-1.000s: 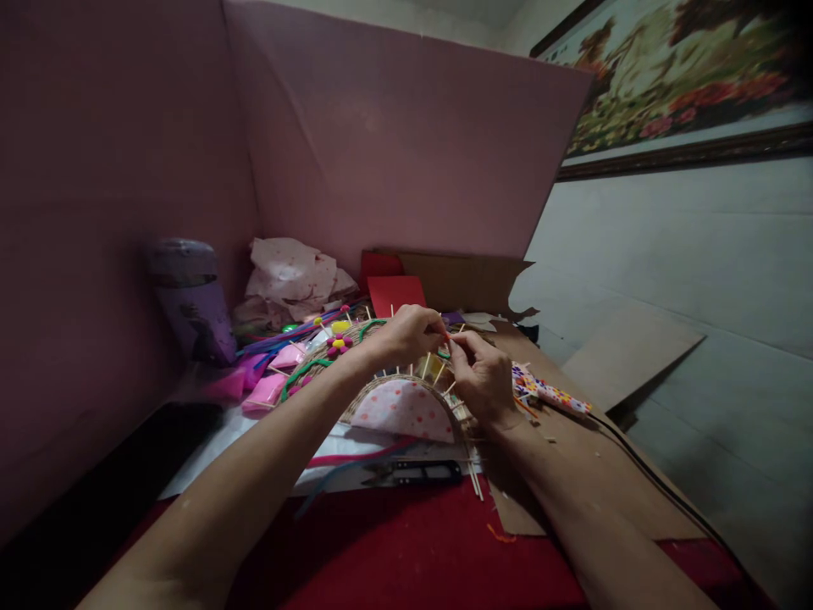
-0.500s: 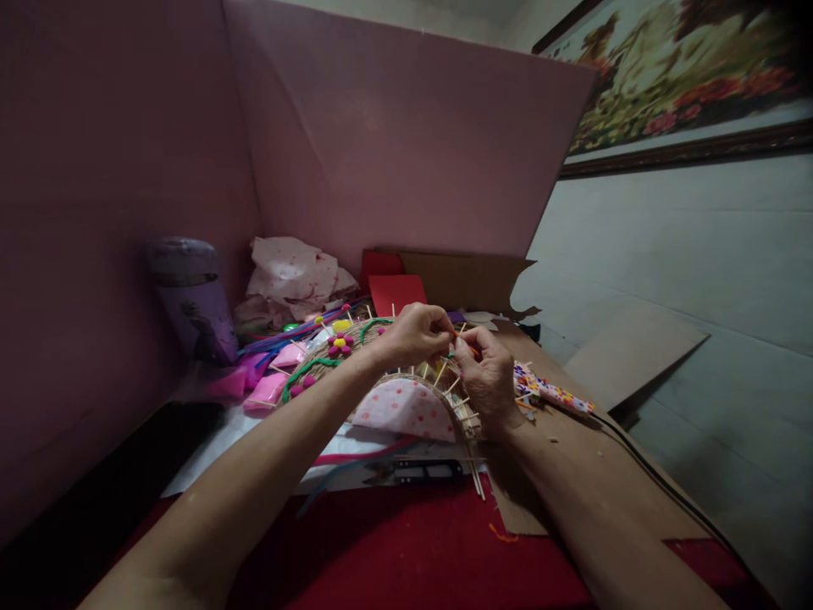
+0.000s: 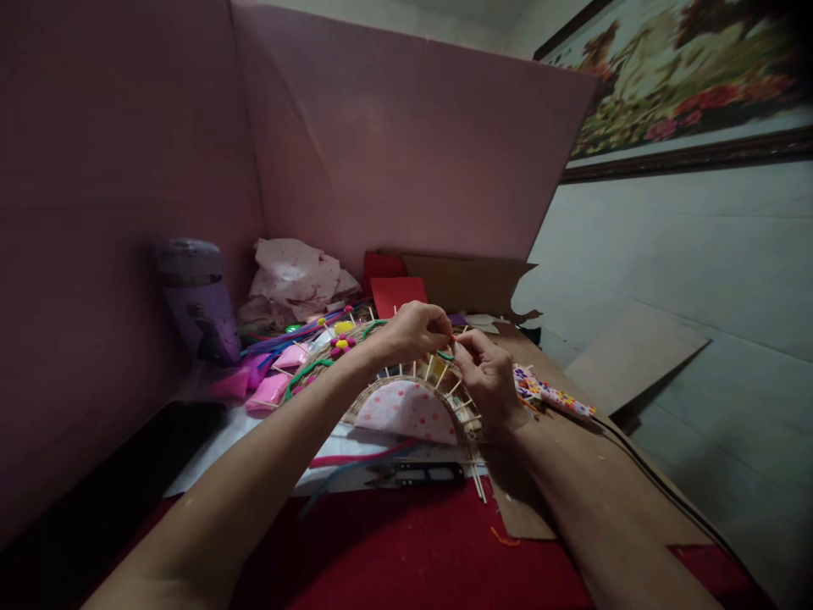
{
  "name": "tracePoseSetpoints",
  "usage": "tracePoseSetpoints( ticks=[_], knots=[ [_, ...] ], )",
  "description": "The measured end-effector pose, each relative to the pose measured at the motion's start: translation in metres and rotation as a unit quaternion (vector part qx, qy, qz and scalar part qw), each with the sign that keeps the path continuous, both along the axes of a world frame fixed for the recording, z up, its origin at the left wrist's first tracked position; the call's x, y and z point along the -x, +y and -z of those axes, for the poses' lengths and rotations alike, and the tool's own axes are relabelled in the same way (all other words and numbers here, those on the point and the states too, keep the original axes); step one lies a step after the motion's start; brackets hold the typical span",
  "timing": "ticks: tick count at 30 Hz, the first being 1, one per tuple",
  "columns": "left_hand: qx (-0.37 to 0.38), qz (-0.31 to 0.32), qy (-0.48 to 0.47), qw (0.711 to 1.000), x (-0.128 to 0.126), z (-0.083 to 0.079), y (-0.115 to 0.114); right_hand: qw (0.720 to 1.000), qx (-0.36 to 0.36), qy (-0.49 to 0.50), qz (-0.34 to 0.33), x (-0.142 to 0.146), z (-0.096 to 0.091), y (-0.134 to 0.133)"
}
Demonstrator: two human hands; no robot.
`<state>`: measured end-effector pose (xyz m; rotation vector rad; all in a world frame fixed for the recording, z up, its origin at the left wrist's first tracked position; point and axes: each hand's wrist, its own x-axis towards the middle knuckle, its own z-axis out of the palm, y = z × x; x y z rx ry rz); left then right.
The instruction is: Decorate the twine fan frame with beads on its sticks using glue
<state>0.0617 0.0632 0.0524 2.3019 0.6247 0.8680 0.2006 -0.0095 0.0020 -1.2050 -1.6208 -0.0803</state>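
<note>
Got my left hand (image 3: pixel 416 329) and right hand (image 3: pixel 488 373) both pinching a tiny orange bit (image 3: pixel 453 341), with the dotted half-round panel (image 3: pixel 406 413) nearer me, slightly left.

A left pink panel (image 3: pixel 114 127) and a back pink panel (image 3: pixel 406 144) meet in an upright corner. Beyond the back one's slanting edge stands a pale tiled wall (image 3: pixel 686 246), bearing a dark-framed floral picture (image 3: pixel 686 102). Red covering (image 3: pixel 394 551) spans the table's near side. Dim light leaves the lower left shadowy.
</note>
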Motion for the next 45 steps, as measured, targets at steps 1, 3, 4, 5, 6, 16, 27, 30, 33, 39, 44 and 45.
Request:
tracePoseSetpoints(
  ticks=[1,3,4,5,6,16,27,30,33,39,44,45],
  knots=[
    [0.010,0.006,0.008,1.000,0.001,0.000,0.000,1.000,0.003,-0.009,0.001,0.000,0.000,0.000],
    [0.025,0.017,0.024,0.999,0.002,0.000,-0.001,1.000,0.009,-0.021,0.003,0.000,0.000,-0.001],
    [0.033,0.020,0.025,0.999,0.002,0.000,-0.001,1.000,0.010,-0.022,0.005,0.000,0.000,-0.001],
    [0.045,0.021,0.022,0.999,0.001,0.000,-0.002,1.000,0.009,-0.018,0.009,0.000,0.000,0.000],
    [0.064,0.019,0.013,0.998,0.001,-0.001,-0.003,1.000,0.008,-0.010,0.014,0.001,0.000,0.000],
    [0.279,0.029,-0.096,0.955,-0.004,-0.007,-0.009,1.000,-0.001,0.001,0.029,0.009,0.006,0.000],
    [0.029,0.002,0.028,0.999,-0.001,0.006,0.002,0.992,-0.032,-0.109,0.048,0.002,-0.001,-0.003],
    [0.078,0.043,0.051,0.995,0.002,0.001,-0.001,1.000,-0.021,-0.002,0.017,-0.001,-0.002,0.000],
    [0.188,0.107,0.033,0.976,0.004,-0.004,-0.006,0.990,-0.005,0.136,-0.032,-0.002,-0.003,0.003],
    [0.326,0.174,-0.124,0.921,-0.002,-0.003,-0.013,0.960,0.020,0.260,-0.102,0.002,0.001,0.006],
    [0.247,0.065,-0.146,0.956,-0.014,-0.001,-0.017,0.966,0.019,0.238,-0.096,0.009,0.003,0.001],
    [0.208,0.043,-0.146,0.966,-0.015,-0.001,-0.017,0.968,0.017,0.235,-0.089,0.010,0.003,0.000]
  ],
)
